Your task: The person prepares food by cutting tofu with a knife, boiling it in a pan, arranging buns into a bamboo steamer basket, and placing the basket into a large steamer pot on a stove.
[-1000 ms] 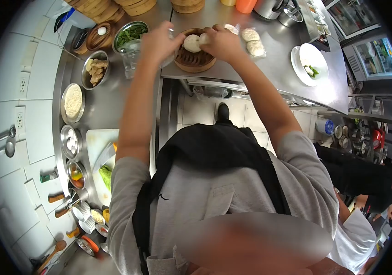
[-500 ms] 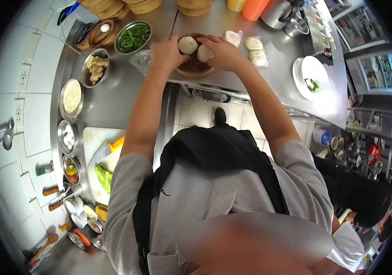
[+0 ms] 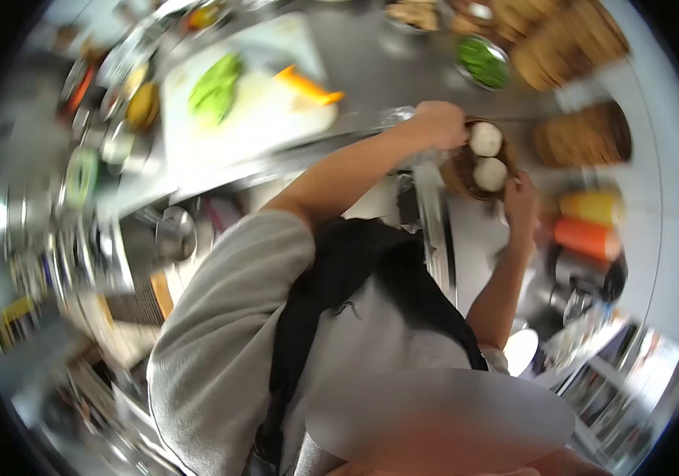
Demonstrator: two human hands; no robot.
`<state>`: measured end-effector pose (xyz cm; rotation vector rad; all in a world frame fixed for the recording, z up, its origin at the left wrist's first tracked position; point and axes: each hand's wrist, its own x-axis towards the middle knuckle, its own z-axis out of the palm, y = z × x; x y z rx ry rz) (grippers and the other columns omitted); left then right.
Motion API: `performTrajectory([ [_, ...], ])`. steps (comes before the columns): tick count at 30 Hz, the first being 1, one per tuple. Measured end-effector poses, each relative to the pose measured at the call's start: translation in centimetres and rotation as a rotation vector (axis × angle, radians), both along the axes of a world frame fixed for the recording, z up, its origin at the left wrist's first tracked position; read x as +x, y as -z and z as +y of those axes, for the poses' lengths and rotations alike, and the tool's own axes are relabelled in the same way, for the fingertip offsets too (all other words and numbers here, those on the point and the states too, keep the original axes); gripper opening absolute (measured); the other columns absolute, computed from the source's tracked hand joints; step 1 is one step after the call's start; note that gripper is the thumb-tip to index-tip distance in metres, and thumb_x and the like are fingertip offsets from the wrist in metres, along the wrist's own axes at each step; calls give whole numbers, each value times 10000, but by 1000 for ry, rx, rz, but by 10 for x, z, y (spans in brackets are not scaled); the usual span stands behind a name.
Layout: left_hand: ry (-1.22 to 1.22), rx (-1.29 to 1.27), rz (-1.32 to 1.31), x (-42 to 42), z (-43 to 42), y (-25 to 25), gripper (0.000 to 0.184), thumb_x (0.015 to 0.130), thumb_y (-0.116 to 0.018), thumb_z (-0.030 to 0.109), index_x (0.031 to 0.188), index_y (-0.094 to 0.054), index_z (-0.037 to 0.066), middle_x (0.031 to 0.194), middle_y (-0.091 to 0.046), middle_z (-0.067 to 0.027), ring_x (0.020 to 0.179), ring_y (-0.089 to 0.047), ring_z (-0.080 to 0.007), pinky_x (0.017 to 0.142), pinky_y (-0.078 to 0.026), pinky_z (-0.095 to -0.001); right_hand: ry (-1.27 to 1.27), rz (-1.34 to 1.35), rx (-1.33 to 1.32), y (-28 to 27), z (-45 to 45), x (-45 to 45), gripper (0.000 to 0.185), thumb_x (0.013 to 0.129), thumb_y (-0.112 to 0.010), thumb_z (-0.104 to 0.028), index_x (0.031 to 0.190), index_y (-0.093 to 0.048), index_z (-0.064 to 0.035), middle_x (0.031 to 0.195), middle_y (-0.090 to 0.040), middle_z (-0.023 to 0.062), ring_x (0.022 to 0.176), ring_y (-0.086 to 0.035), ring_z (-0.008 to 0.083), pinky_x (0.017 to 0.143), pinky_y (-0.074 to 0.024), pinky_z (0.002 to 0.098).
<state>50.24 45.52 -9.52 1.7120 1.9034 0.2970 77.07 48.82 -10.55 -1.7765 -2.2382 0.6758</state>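
Observation:
A small round bamboo steamer basket sits at the counter's edge in the head view, between my two hands. Two round white buns, one bun and another bun, lie side by side in it. My left hand is closed on the near-left part of the rim, its fingers partly hidden. On the opposite side, my right hand pinches the rim beside the lower bun. Crumpled clear plastic lies just left of my left hand.
A white cutting board holds lettuce and an orange-handled knife. Chopped greens in a bowl and stacked bamboo steamers stand behind the basket. Yellow and orange containers are to the right.
My head has turned left, so the scene has swung round and blurred. Both hands remain at the steamer basket, and both buns stay in it. My right hand has moved from a bun to the rim.

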Motion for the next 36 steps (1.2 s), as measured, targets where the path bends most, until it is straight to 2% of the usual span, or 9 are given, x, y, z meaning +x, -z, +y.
performTrajectory([
  [9,-596,102,23,-154,-221,-49,414,872,-563,385,1029,-717,34,967,-714,-238,931,-688,-405,832,-533,-483,-346,521,-275,-37,-54,-150,361,968,-702,-263,1289,-677,-100,758,-599,-9,711,-574,54,585,-452,228],
  [16,-974,82,240,-270,-404,-36,395,890,-543,360,980,-679,1,907,-690,-269,879,-665,-457,793,-505,-501,-748,400,-250,-18,-117,-345,430,941,-718,-297,1327,-656,-117,897,-722,62,768,-659,143,710,-533,304],
  [20,-1034,133,218,-308,-468,-28,388,894,-537,347,945,-665,-15,880,-663,-293,876,-641,-482,781,-491,-506,-917,-134,144,-26,-183,-491,879,881,-618,-649,1577,-340,-191,1337,-651,165,1209,-639,335,1004,-500,463],
  [23,-1041,133,133,-323,-484,-31,394,872,-534,352,914,-668,-17,895,-677,-289,896,-651,-473,799,-498,-507,-908,-57,177,40,-186,-568,658,879,-689,-521,1411,-514,-176,1260,-683,136,1168,-649,340,987,-510,464],
  [30,-1003,131,68,-374,-460,-17,424,858,-534,377,990,-691,6,951,-675,-303,954,-653,-473,842,-500,-510,-589,216,228,-61,-145,-555,587,889,-690,-493,1381,-594,-188,1158,-719,164,1079,-685,347,928,-526,442],
  [31,-999,129,43,-380,-449,-11,431,863,-529,376,1001,-696,4,970,-682,-298,979,-655,-467,863,-505,-504,-652,421,286,-96,-146,-525,446,869,-710,-220,1271,-623,-47,1137,-703,219,1016,-685,347,861,-548,437],
  [32,-998,130,19,-388,-439,-2,437,869,-524,376,1013,-701,3,990,-688,-294,1005,-656,-462,883,-509,-498,-579,269,441,-91,-110,-520,353,890,-698,-227,1194,-641,-57,986,-719,168,820,-694,323,714,-558,418],
  [33,-974,119,88,-397,-430,13,458,885,-533,405,1034,-715,12,993,-706,-277,1007,-674,-440,894,-522,-495,-555,-93,529,-98,-73,-508,632,865,-704,-535,1380,-601,-184,1169,-723,146,1078,-690,333,914,-536,426],
  [36,-951,90,234,-389,-419,-4,482,892,-579,426,1143,-701,33,970,-726,-246,982,-696,-409,881,-540,-483,-561,-189,506,-121,-65,-479,691,831,-723,-584,1374,-613,-172,1181,-722,138,1085,-690,328,919,-537,427],
])
